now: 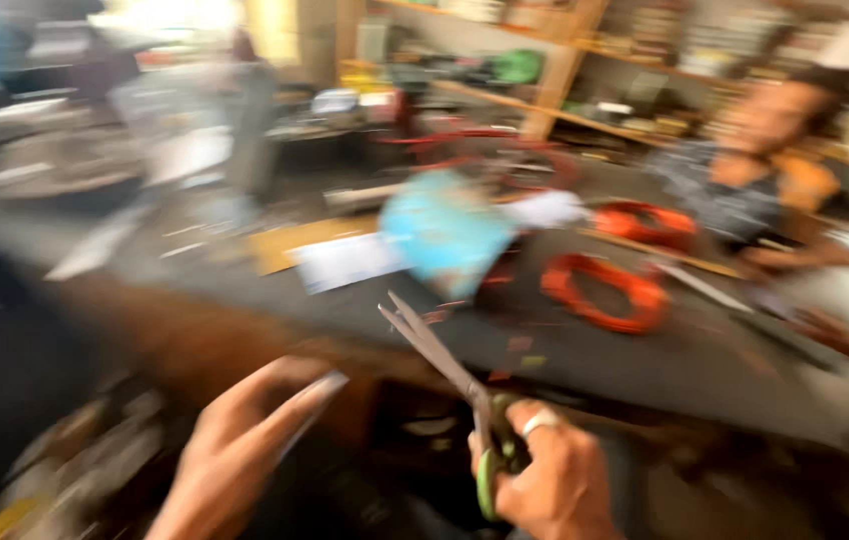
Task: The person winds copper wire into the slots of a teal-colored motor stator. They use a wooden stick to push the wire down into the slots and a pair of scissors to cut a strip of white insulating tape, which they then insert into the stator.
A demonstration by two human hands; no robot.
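Head view is badly smeared by motion, so only the larger shapes read. My right hand (550, 480) is wrapped tight around the green handles of a pair of scissors (450, 370), a pale ring on one finger. Their blades point up and to the left, slightly parted, and reach over the near edge of the dark worktable (705, 360). My left hand (240, 440) sits left of the scissors, well apart from them, fingers curled and pinching a thin, flat, pale strip (313, 398) whose material I cannot tell.

Beyond the scissor tips, on the worktable, lies a light blue sheet (445, 235), with a white piece of paper (345, 262) just left of it and a brown card (285, 243) behind that. Right of the scissors' blades, farther back on the table, lie two orange coils (605, 292). Farther right of the scissors another person (765, 170) sits at the table's far side, one forearm resting on it. Wooden shelves (565, 70) stand behind, blurred.
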